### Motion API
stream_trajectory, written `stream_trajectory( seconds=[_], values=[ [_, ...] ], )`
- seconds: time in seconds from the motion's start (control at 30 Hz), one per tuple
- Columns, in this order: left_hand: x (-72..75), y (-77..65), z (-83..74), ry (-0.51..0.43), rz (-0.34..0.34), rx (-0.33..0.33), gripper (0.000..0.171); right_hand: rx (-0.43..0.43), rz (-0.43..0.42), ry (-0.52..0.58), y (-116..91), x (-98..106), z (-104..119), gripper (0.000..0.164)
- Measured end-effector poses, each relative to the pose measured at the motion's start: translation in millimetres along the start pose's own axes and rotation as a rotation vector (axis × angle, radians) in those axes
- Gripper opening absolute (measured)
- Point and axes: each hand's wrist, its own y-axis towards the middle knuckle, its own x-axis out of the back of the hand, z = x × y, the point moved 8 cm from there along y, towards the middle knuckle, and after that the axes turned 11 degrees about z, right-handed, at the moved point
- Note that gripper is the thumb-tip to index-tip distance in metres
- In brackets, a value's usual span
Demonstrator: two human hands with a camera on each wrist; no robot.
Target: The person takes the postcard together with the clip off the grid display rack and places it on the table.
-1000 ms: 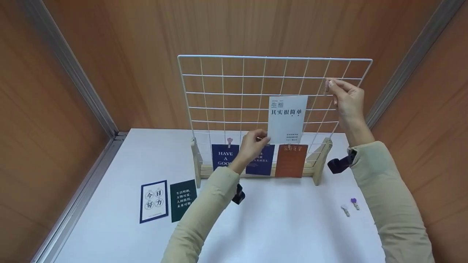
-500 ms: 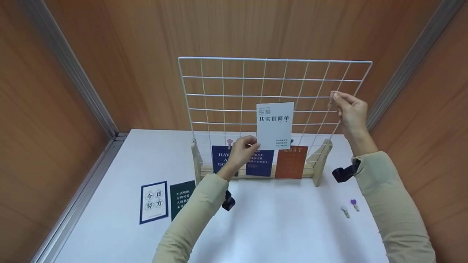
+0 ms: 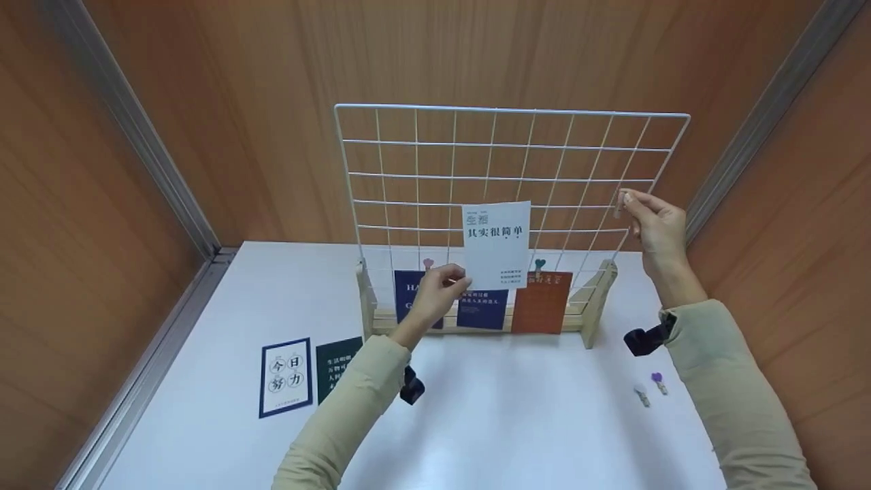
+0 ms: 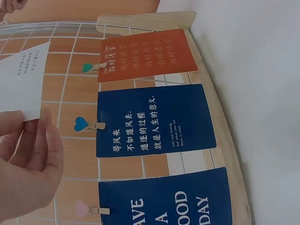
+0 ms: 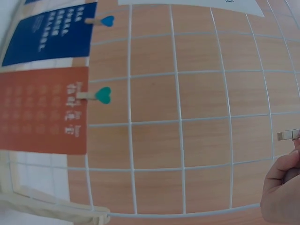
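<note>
My left hand [image 3: 435,294] pinches a white card [image 3: 497,252] with dark Chinese print by its lower left corner, in front of the white wire grid [image 3: 510,178]. Over at the grid's right side, my right hand [image 3: 656,224] pinches a small wooden clip [image 5: 287,135] between thumb and fingertips. Low on the grid hang an orange card [image 4: 147,55] under a green heart clip [image 5: 102,95], a blue card [image 4: 154,121] under a blue heart clip [image 4: 81,124], and another blue card [image 4: 168,199] under a pink heart clip [image 4: 83,207].
A wooden base [image 3: 590,306] holds the grid upright on the white table [image 3: 517,408]. To the left lie a blue-framed white card [image 3: 286,376] and a dark green card [image 3: 335,364], partly behind my sleeve. Two clips lie at right: a purple one [image 3: 658,381] and a pale one [image 3: 642,395].
The left hand has carried the white card down and to the left, uncovering the green clip. My right hand has lowered along the grid's right side, still pinching the clip.
</note>
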Motion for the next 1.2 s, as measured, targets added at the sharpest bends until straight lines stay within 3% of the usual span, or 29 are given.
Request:
stream_trajectory(
  seconds=[0.47, 0.67, 0.8, 0.93, 1.2],
  values=[
    [12.2, -19.8, 22.7, -0.074, -0.009, 0.032, 0.015, -0.034, -0.003, -0.01, -17.5, 17.2, -21.7, 0.008],
    [15.7, -28.6, 33.6, -0.084, -0.013, 0.095, 0.011, -0.053, 0.01, -0.027, -26.1, 22.2, -28.9, 0.012],
    [18.2, -35.1, 40.9, -0.104, -0.007, 0.103, 0.012, -0.078, 0.007, -0.03, -30.5, 26.1, -34.4, 0.014],
    [20.4, -46.0, 36.7, -0.118, -0.005, 0.128, 0.013, -0.091, -0.002, -0.037, -35.6, 31.2, -40.0, 0.012],
    [23.5, -56.1, 62.2, -0.107, -0.023, 0.135, 0.013, -0.133, 0.002, -0.076, -48.8, 44.9, -52.1, 0.011]
  ],
)
